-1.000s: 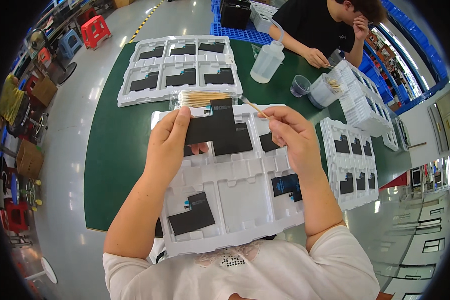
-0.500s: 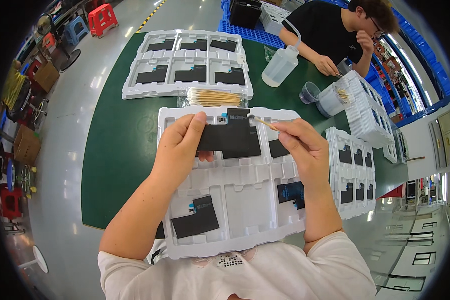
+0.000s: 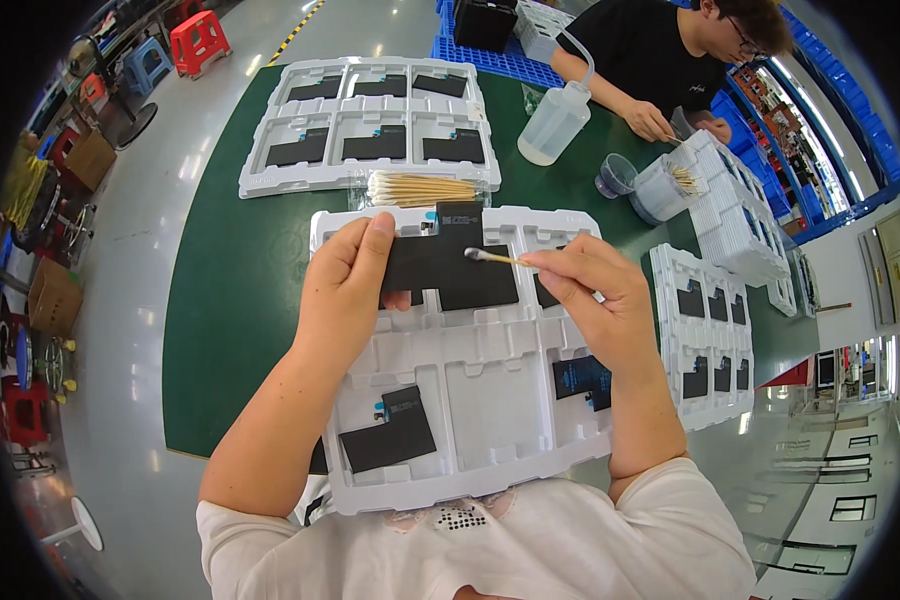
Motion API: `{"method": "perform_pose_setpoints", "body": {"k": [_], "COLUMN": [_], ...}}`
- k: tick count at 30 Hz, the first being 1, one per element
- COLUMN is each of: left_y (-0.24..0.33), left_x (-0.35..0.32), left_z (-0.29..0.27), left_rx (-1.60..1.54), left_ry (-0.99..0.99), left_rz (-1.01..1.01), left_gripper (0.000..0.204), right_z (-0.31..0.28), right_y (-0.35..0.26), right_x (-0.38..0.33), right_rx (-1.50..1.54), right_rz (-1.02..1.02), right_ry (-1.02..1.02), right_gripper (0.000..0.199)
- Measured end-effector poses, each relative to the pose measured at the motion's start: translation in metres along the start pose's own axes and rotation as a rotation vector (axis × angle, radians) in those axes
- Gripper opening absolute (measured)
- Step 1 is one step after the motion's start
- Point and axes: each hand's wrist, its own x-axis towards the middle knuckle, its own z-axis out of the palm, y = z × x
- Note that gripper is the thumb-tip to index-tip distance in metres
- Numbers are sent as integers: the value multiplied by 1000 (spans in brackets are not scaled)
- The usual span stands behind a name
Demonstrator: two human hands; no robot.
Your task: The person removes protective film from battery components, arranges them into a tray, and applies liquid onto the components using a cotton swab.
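Between the thumb and fingers of my left hand is a flat black L-shaped battery, held above a white plastic tray. My right hand pinches a wooden cotton swab. The swab's greyed tip lies over the battery's face; whether it touches I cannot tell. Down in the tray's near left pocket rests another black battery. A battery with blue markings sits in the near right pocket, partly behind my right forearm. The held battery and my hands partly cover the far pockets.
Beyond the tray lie bundled cotton swabs and another battery tray. A squeeze bottle, a small cup and a swab container stand far right. Stacked trays adjoin a co-worker. Another filled tray lies right.
The swab has moved from the battery's upper right edge leftward and nearer, over its face. The battery shifted slightly left. The co-worker's raised hand has come down.
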Motion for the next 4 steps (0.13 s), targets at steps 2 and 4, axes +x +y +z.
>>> {"method": "perform_pose_setpoints", "body": {"k": [2,4], "left_y": [-2,-1], "left_x": [0,0], "left_z": [-1,-1], "left_rx": [22,60], "left_ry": [-5,-17], "left_rz": [5,11], "left_gripper": [37,36], "right_z": [-2,-3], "right_y": [-1,-1], "right_x": [-1,-2], "right_rx": [4,-7], "right_rz": [24,25], "right_ry": [-52,-58], "right_gripper": [21,21]}}
